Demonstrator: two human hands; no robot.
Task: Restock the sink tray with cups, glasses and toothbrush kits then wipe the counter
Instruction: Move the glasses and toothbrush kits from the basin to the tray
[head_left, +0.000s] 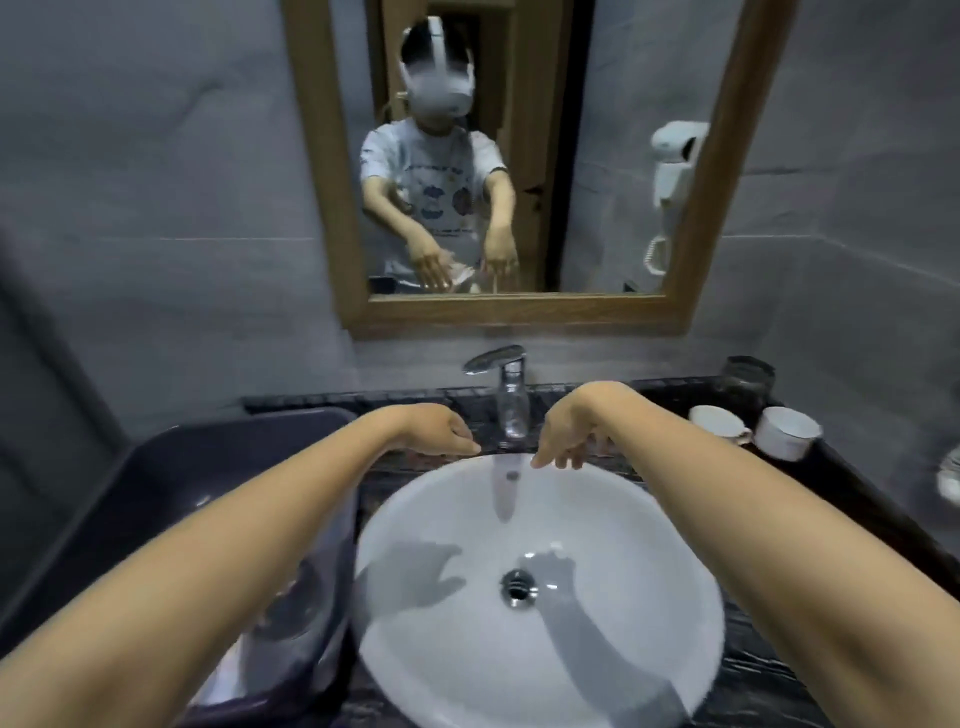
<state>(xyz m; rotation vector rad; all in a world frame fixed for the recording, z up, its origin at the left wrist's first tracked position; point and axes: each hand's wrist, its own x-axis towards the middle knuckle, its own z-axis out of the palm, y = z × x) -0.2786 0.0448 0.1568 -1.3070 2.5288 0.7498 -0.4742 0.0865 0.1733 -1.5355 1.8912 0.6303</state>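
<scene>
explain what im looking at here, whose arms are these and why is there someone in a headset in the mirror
One picture, taken by a camera worn on a person's head, looking down at their own bare arms. The mirror shows that same person wearing the camera. Both the left hand and right hand hover empty over a white basin, either side of the tap. The dark counter holds two white cups at the right. A dark bin stands at the left.

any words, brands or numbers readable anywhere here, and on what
None can be read.
T-shirt print in the mirror: too blurred to read.
White cups, faucet and wall dryer reflected in the mirror: no lettering visible.
</scene>
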